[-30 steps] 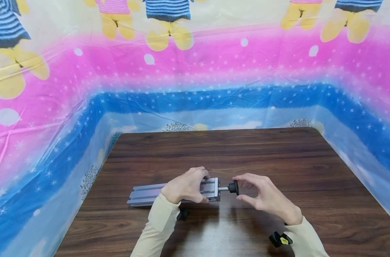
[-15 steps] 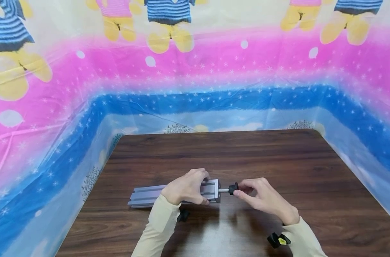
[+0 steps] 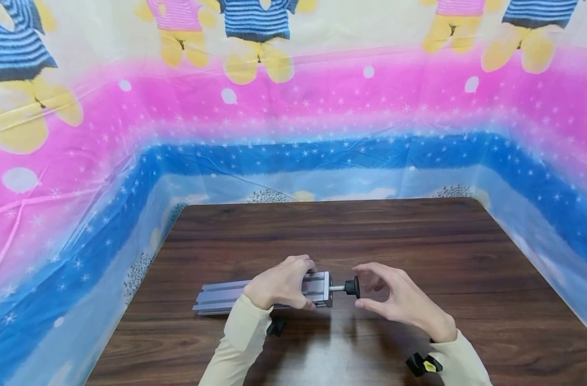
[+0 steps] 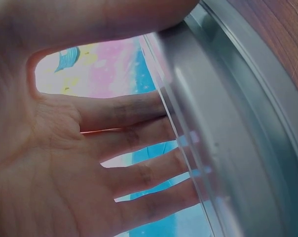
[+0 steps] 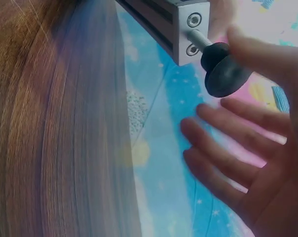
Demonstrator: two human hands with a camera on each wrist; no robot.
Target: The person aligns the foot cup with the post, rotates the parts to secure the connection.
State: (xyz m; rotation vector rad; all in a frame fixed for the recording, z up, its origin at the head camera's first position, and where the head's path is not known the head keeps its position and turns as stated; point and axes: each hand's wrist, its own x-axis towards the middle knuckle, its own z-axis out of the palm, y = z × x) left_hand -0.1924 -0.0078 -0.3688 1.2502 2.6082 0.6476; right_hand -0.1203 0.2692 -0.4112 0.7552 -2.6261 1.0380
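My left hand (image 3: 280,283) grips a silver slotted aluminium profile (image 3: 221,297) from above near its right end, thumb on the near side and fingers on the far side. In the left wrist view the metal side of the profile (image 4: 223,133) lies against the fingertips. A metal end plate (image 5: 191,34) with two socket screws caps the profile. From it sticks out a threaded stud (image 3: 338,288) carrying a black round levelling foot (image 3: 353,287). Around this foot my right hand (image 3: 400,295) is spread, thumb close to its edge and fingers apart from it.
The dark wood-grain table (image 3: 322,230) lies under both hands. A printed cloth (image 3: 313,118) in pink and blue hangs behind and at both sides. Black straps, one with a yellow label (image 3: 430,366), sit at the wrists.
Half a second ago my right thumb and fingers pinched the levelling foot; now they have spread away from it, as they were a second ago. The left hand keeps its grip on the profile.
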